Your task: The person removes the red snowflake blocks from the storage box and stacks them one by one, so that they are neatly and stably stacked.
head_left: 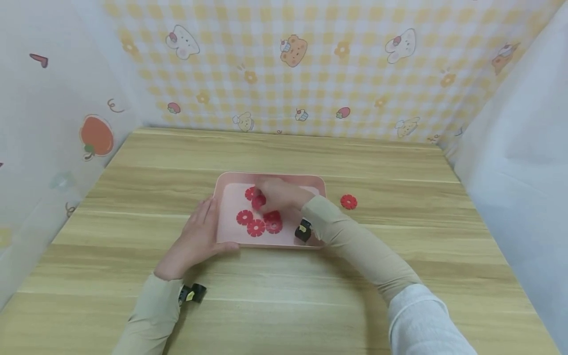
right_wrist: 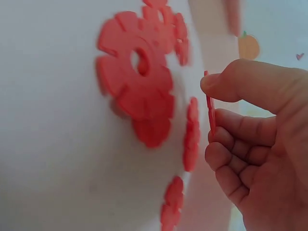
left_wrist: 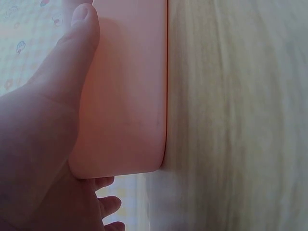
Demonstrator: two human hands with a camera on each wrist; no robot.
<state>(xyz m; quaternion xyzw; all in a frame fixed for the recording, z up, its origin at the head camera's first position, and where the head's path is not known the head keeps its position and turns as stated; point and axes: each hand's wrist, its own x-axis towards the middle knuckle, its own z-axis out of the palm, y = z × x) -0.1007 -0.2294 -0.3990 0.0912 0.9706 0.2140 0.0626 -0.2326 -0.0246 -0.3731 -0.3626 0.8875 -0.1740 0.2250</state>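
Note:
In the head view, a shallow pink tray [head_left: 228, 202] stands on the wooden table, with several red notched plastic discs [head_left: 256, 228] of the snowflake-builder kind lying in it. My left hand [head_left: 200, 235] rests against the tray's near left corner, its fingers along the left side and its thumb along the front wall. Over the tray's floor, my right hand [head_left: 280, 194] pinches one red snowflake disc [right_wrist: 211, 106] between thumb and fingers, seen edge-on in the right wrist view. Part of the tray's right side is hidden behind the right forearm.
One more red disc [head_left: 348, 201] lies on the table [head_left: 275, 301] to the right of the tray. A yellow checked backdrop [head_left: 310, 74] stands behind the table, with white sheets at the left and right. Both wrists wear small black cameras.

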